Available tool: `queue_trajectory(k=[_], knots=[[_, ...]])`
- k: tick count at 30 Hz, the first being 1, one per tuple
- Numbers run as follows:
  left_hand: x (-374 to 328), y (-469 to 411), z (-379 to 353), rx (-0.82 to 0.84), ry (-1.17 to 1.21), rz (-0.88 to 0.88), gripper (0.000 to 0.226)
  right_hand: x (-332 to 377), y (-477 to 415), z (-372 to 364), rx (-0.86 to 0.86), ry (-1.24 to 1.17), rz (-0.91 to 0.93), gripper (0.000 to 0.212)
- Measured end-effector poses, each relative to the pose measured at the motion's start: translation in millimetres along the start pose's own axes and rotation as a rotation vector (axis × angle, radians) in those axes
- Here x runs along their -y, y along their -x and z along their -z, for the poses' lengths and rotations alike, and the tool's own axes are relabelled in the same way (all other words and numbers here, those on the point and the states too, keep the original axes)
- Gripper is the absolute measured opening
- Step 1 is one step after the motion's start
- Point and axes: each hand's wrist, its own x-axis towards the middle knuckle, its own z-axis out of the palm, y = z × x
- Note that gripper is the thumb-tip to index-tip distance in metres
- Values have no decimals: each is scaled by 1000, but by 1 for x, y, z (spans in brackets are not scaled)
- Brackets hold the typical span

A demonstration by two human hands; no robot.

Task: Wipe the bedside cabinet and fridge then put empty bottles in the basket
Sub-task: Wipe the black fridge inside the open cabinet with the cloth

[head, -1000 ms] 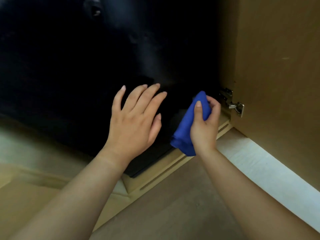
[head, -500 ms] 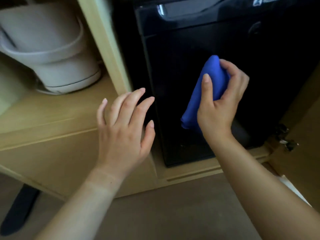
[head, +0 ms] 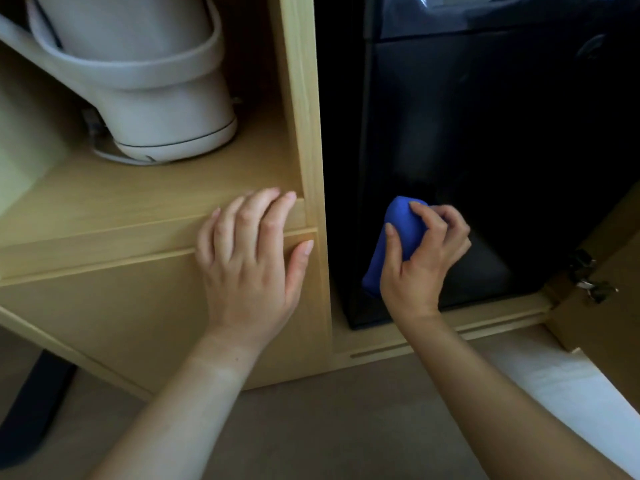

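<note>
Fridge (head: 485,150), blue cloth (head: 401,230) before it, kettle (head: 156,98) beside

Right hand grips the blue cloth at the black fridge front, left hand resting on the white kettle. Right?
Not quite. The head view shows the left hand on the front edge of the cabinet shelf, apart from the white kettle further back. The rest holds: right hand grips the blue cloth at the black fridge front.

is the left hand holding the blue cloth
No, the right hand grips the blue cloth by the black fridge, while the left hand rests open on the wooden shelf edge.
</note>
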Motion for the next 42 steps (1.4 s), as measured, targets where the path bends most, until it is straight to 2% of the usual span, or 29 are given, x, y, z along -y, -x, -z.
queue_trajectory(k=[5,10,14,18,22,24,28,32,38,42], knots=[[0,1,-9,-62,-39,-6,43,29,-23,-11,-95,-44,47,33],[0,1,-6,-49,-28,-9,44,16,0,-16,-71,-38,-11,34],[2,5,1,11,61,-102,43,-12,33,-9,-95,-62,-269,36],[0,-7,1,61,86,-336,40,-36,62,6,-229,-131,-571,35],[1,-10,-7,67,-89,-432,33,-23,75,-10,-316,-254,-810,36],[5,-7,-11,61,-157,-466,30,-7,72,-27,-328,-326,-875,36],[4,-8,-16,18,-198,-478,27,11,64,-50,-405,-357,-895,36],[4,-5,-18,-7,-196,-492,25,-8,69,-57,-465,-286,-880,39],[4,-6,-20,-34,-206,-508,24,-29,78,-55,-491,-304,-1074,38],[3,-5,-21,-39,-213,-512,24,-9,70,-56,-459,-340,-971,38]])
